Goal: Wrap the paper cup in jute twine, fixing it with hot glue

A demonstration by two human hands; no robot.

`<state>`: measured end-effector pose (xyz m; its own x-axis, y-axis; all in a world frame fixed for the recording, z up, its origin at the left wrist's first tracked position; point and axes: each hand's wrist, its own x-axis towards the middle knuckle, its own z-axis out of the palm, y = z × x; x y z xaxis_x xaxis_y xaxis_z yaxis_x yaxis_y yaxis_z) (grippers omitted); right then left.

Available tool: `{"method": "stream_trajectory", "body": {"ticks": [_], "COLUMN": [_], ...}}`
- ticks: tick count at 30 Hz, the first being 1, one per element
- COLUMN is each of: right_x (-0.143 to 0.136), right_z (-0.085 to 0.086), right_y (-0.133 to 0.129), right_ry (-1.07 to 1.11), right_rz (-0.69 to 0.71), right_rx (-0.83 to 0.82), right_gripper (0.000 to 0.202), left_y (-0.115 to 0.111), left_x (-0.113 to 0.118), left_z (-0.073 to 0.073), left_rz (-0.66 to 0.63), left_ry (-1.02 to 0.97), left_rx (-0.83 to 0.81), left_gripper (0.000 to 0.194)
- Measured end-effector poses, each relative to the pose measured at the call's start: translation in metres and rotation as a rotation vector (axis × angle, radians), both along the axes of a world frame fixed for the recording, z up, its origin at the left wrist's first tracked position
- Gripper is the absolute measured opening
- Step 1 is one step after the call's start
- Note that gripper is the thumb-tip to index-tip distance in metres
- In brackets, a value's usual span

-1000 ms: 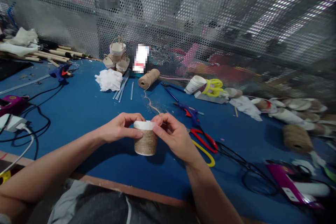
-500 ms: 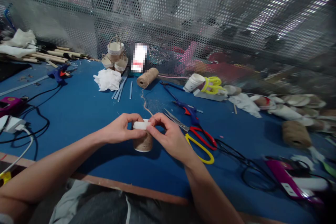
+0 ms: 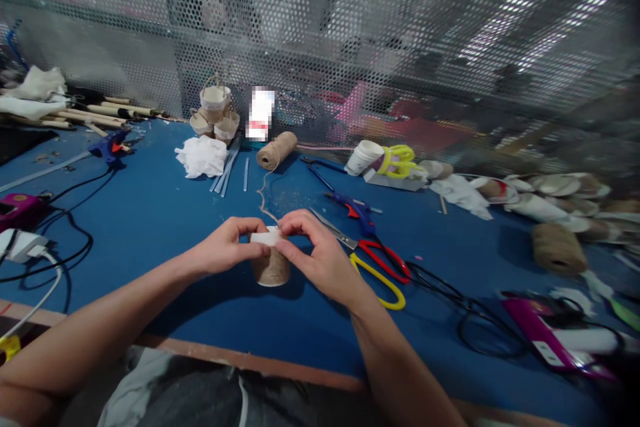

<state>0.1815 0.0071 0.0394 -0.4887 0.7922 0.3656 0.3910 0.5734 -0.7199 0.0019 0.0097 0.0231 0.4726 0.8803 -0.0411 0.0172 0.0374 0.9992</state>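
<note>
The fingers [image 3: 250, 223] of both your hands are bent in on the twine-wrapped cup [image 3: 271, 271], which sits low in front of you over the blue table [image 3: 165, 233]; whether its base touches the surface is hard to tell.

Watch the twine [image 3: 263, 203] first. It comes slack and curving off the spool [image 3: 277, 150], and that spool lies on its side, so a sharp tug could roll it or jerk the strand out of place at the rim. If your pinch eases too soon, the top of the wrap could loosen. Press the thumbs in too hard and the thin-looking white wall could buckle. The scissors [image 3: 383, 263] lie just beside your right hand [image 3: 320, 253] with their blades near the knuckles; a careless swing of that wrist could knock them.

As for the grip, your left hand [image 3: 233, 247] is nearly closed, thumb on the near side of the rim and fingers over the far side. Your right thumb and forefinger almost meet at the rim's other edge, with the twine leading in at their tips; whether they clamp the strand itself is hidden.
</note>
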Motion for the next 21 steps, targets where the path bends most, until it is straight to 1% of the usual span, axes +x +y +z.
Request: {"method": "stream_trajectory", "body": {"ticks": [2,4,6,7,8,9,10,12,15,18,21], "right_x": [0.006,0.019,0.039,0.051,0.065,0.078,0.092,0.114,0.131,0.132,0.128], "right_z": [0.005,0.011,0.016,0.017,0.017,0.016,0.013,0.004,-0.015,-0.028,-0.032], "right_y": [0.002,0.007,0.018,0.026,0.034,0.043,0.052,0.067,0.078,0.080,0.084], "right_ry": [0.060,0.094,0.020,-0.063,-0.212,-0.270,-0.311,-0.397,-0.465,-0.465,-0.415], "right_rz": [-0.045,-0.178,-0.433,-0.596,-0.764,-0.851,-0.906,-0.950,-0.931,-0.901,-0.894], "right_rx": [0.000,0.012,0.021,0.016,-0.015,-0.043,-0.076,-0.194,-0.356,-0.428,-0.447], "right_gripper": [0.006,0.012,0.018,0.020,0.022,0.022,0.020,0.018,0.025,0.027,0.029], "left_y": [0.001,0.001,0.001,0.000,0.000,-0.001,-0.002,-0.002,-0.002,-0.001,0.000], "left_x": [-0.001,-0.001,-0.001,-0.001,0.000,0.000,0.000,0.000,-0.001,-0.002,-0.002], "left_z": [-0.002,-0.005,-0.007,-0.008,-0.009,-0.010,-0.011,-0.013,-0.017,-0.019,-0.019], "left_rz": [0.027,0.046,0.061,0.075,0.074,0.078,0.071,0.061,0.033,0.030,0.025], "left_ry": [-0.107,-0.212,-0.301,-0.335,-0.360,-0.391,-0.416,-0.439,-0.420,-0.408,-0.404], "left_rx": [-0.079,-0.130,-0.175,-0.210,-0.245,-0.268,-0.284,-0.297,-0.306,-0.303,-0.297], "left_gripper": [0.012,0.015,0.018,0.020,0.021,0.022,0.022,0.023,0.021,0.021,0.023]}}
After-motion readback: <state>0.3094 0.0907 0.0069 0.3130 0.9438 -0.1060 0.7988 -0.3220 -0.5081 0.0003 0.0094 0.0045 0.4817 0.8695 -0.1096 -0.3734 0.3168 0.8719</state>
